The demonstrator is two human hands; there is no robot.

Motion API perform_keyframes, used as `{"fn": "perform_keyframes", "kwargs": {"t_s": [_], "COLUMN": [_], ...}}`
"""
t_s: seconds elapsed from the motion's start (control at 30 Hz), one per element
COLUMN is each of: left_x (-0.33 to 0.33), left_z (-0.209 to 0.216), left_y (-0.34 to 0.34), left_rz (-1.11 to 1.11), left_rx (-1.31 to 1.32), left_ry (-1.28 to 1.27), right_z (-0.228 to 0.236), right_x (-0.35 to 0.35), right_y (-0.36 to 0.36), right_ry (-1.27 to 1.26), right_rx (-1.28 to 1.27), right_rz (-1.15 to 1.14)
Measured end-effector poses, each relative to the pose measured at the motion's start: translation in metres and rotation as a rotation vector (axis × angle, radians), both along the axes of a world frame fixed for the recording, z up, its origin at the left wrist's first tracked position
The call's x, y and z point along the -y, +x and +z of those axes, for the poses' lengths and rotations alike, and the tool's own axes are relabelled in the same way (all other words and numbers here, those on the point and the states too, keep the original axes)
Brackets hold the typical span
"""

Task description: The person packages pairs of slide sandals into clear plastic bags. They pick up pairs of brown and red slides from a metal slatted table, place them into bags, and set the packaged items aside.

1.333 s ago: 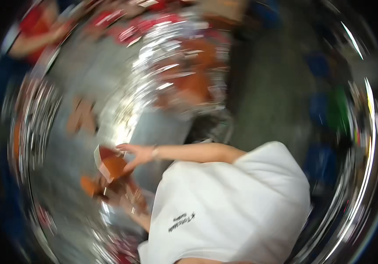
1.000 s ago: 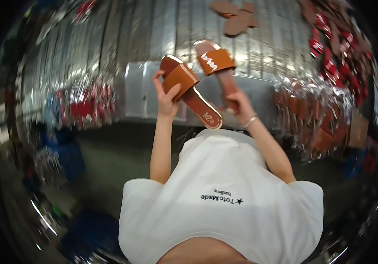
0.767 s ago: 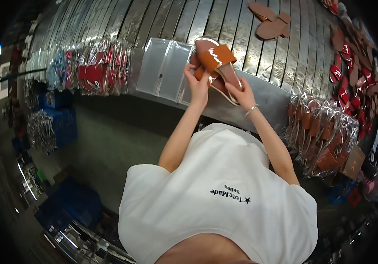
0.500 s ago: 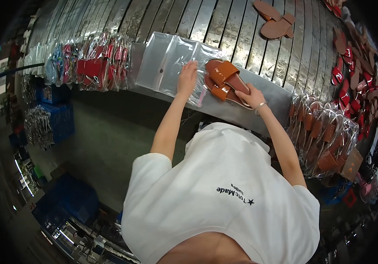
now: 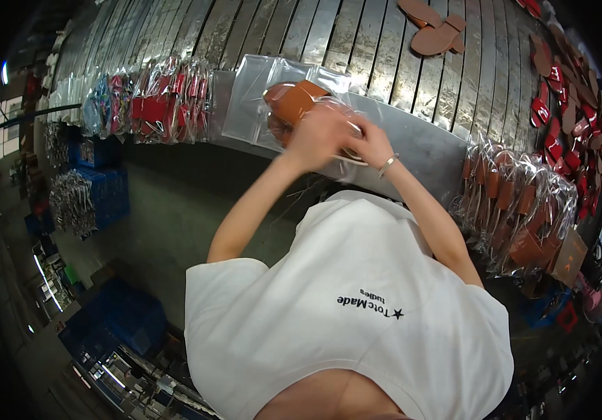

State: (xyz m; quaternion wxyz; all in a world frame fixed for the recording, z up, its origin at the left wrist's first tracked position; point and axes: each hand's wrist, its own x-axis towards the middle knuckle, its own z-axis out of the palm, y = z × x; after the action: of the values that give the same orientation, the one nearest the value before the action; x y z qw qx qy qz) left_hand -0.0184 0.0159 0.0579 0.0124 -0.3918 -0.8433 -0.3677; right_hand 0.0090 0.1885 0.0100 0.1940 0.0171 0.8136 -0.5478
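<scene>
A pair of brown slide sandals (image 5: 290,105) with shiny tan straps lies toes-left over the clear plastic bags (image 5: 245,98) at the bench edge. Clear film shows around the pair, but I cannot tell how far it is inside a bag. My right hand (image 5: 373,145), a bracelet at its wrist, is closed at the heel end of the sandals. Across their middle reaches my left hand (image 5: 320,134), smeared by motion, its fingers close beside the right ones. Part of the sandals is hidden under both hands.
Bagged red sandals (image 5: 168,105) stand in a row at the left, bagged brown sandals (image 5: 514,203) at the right. Two loose brown sandals (image 5: 434,35) lie farther back on the slatted metal surface (image 5: 371,56). Red sandals (image 5: 560,119) are heaped at the far right.
The sandals have moved left onto the bags, carried by my right hand. My left hand has come right, from the bags to over the sandals beside my right hand.
</scene>
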Motion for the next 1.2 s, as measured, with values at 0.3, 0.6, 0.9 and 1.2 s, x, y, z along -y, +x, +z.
{"fn": "perform_keyframes", "kwargs": {"t_s": [0.3, 0.6, 0.9, 1.2], "left_x": [-0.071, -0.099, -0.103, -0.062], "left_z": [-0.022, -0.081, -0.138, -0.111], "left_y": [0.045, 0.059, 0.054, 0.063], "left_rz": [0.161, 0.254, 0.528, 0.509], "left_rx": [0.989, 1.535, 1.473, 1.363], "left_ry": [0.263, 0.903, 0.844, 0.420], "right_z": [0.069, -0.028, -0.076, -0.047], "right_x": [-0.039, -0.070, -0.088, -0.039], "right_y": [-0.011, 0.031, 0.053, 0.056], "right_ry": [-0.291, -0.243, 0.839, 0.328], "right_rx": [-0.374, 0.060, -0.357, -0.355], "right_rz": [-0.765, -0.974, -0.376, 0.228]}}
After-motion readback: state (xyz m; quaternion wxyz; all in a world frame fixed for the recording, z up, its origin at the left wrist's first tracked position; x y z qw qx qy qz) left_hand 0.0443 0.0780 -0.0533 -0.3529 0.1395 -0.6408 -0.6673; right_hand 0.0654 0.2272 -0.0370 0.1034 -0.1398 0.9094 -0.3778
